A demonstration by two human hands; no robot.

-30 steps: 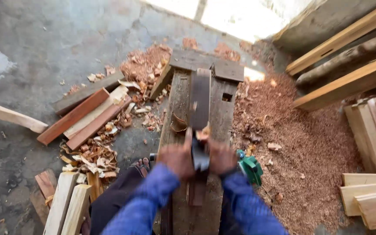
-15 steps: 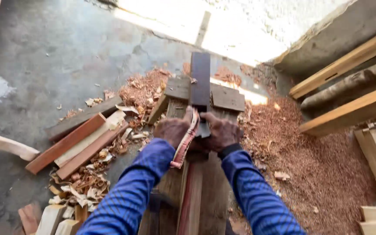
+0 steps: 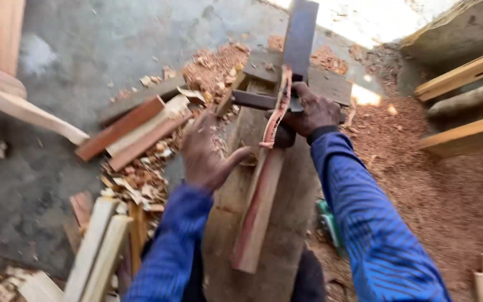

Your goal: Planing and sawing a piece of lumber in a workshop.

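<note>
On the wooden bench [image 3: 286,223], right hand [image 3: 311,112] is clenched round a dark hand plane [image 3: 299,39], arm extended forward; left hand [image 3: 208,154] hovers open, fingers spread, off the reddish wood strip [image 3: 255,218]. Strip lies lengthwise along bench; a curled shaving [image 3: 278,109] rises at the plane.

Reddish wooden strip [image 3: 258,207], blue striped sleeves [image 3: 364,223], grey floor [image 3: 85,50], red-brown sawdust [image 3: 448,184].

A grey concrete floor [image 3: 85,50] fills the upper left of the frame, stained and dusty. Reddish sawdust [image 3: 437,184] covers the right side. Bright daylight [image 3: 375,17] falls on the floor at the top. Planks [image 3: 465,72] lean at the upper right. Offcuts [image 3: 135,131] and shavings [image 3: 135,184] lie left of centre, pale slats [image 3: 93,251] at the lower left.
</note>
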